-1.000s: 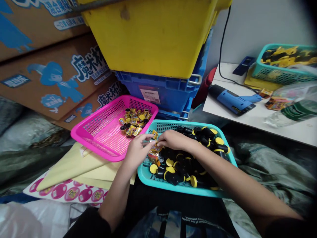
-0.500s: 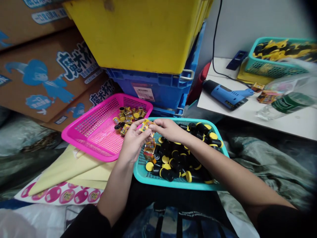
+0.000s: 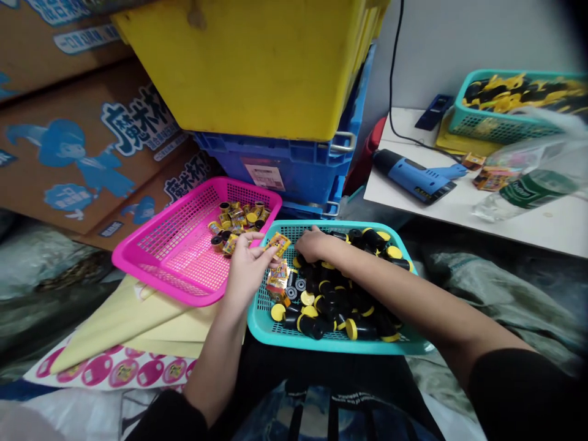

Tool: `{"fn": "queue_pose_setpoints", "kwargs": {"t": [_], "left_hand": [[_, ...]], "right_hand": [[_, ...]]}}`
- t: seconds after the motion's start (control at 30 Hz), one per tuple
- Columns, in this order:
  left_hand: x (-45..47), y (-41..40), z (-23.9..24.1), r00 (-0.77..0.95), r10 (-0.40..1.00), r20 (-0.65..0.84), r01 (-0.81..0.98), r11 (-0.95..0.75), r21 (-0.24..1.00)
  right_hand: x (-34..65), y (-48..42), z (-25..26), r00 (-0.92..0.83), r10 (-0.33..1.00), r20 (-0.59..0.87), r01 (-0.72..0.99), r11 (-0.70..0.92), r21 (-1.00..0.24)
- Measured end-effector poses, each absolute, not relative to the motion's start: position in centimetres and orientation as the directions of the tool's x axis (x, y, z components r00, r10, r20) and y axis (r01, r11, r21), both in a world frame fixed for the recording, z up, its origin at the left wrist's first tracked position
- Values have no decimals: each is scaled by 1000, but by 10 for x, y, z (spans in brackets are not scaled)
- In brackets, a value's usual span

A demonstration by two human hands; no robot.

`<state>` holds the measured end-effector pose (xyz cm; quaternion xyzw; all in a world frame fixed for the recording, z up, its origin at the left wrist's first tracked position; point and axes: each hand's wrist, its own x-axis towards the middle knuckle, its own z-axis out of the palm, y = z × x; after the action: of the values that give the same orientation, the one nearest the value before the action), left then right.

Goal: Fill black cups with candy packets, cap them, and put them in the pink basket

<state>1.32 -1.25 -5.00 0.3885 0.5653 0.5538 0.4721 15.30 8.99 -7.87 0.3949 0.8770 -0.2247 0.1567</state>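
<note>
Mid-frame, my left hand pinches a label; my right hand sits in the teal basket, grip hidden, can't tell.

Light soft, muted | edges blurred, stretched | upper-right corner dark (nearly black)

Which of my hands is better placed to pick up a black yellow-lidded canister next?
Probably your right hand: it's down in the turquoise basket, right by the black yellow-lidded canisters, though its fingertips are partly hidden. Your left hand pinches a yellow printed label above the basket's left end.
</note>
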Motion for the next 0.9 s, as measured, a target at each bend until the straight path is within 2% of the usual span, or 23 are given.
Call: {"fn": "queue_pose_setpoints", "kwargs": {"t": [0.13,0.2,0.3,0.37,0.43,0.5,0.67,0.9], "left_hand": [[8,-18,-50,-266,955,-132,-54,122,991],[7,-21,-50,-301,943,-143,-51,134,990],[7,-23,-53,-364,920,-144,-57,133,990],[8,-24,-55,-389,910,-145,-50,136,989],[9,-25,-57,-394,909,-134,-14,140,990],[10,-26,-58,-377,919,-116,17,132,991],[11,-28,-58,-372,923,-101,-46,90,995],[11,-30,-56,-447,894,34,187,56,981]], "right_hand": [[164,91,-77,-702,582,-410,710,611,-349],[178,90,-74,-746,597,-293,648,550,-527],[199,82,-65,-732,674,-96,355,257,-899],[209,74,-57,-672,739,-49,95,20,-995],[213,65,-48,-620,784,-32,-93,-115,-989],[214,59,-42,-615,788,-23,-151,-146,-978],[209,58,-36,-667,744,-50,-44,-107,-993],[205,58,-37,-603,797,22,-87,-37,-996]]}}
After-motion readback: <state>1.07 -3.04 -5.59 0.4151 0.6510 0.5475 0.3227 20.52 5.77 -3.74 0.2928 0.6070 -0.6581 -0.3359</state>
